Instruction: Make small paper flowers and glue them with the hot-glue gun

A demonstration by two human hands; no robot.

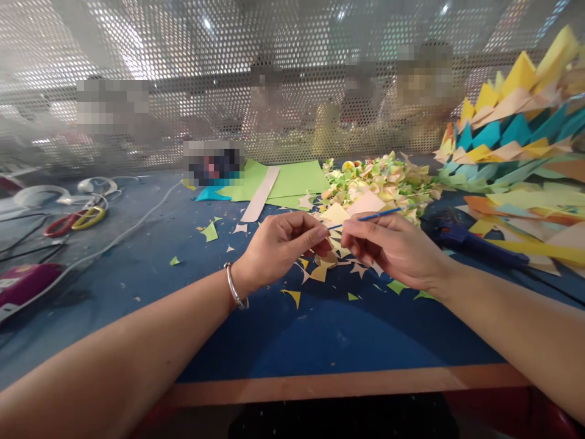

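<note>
Near the middle of the blue table, my left hand (292,244) has its thumb and fingers pinched at the left end of a thin blue stick (379,214). My right hand (388,244) grips the same stick farther right, and its right end sticks out above the fingers. The stick lies nearly level, slightly higher at the right. Anything else between the left fingertips is too small to make out. Cut paper scraps (322,268) lie below and behind both hands. A silver bracelet is round my left wrist.
Behind are green sheets (297,180), a pale strip (261,194) and a heap of small paper pieces (379,183). At right stand a blue glue gun (479,244) and a layered paper model (516,128). Scissors (75,222), a white cable and a purple object (30,283) lie left.
</note>
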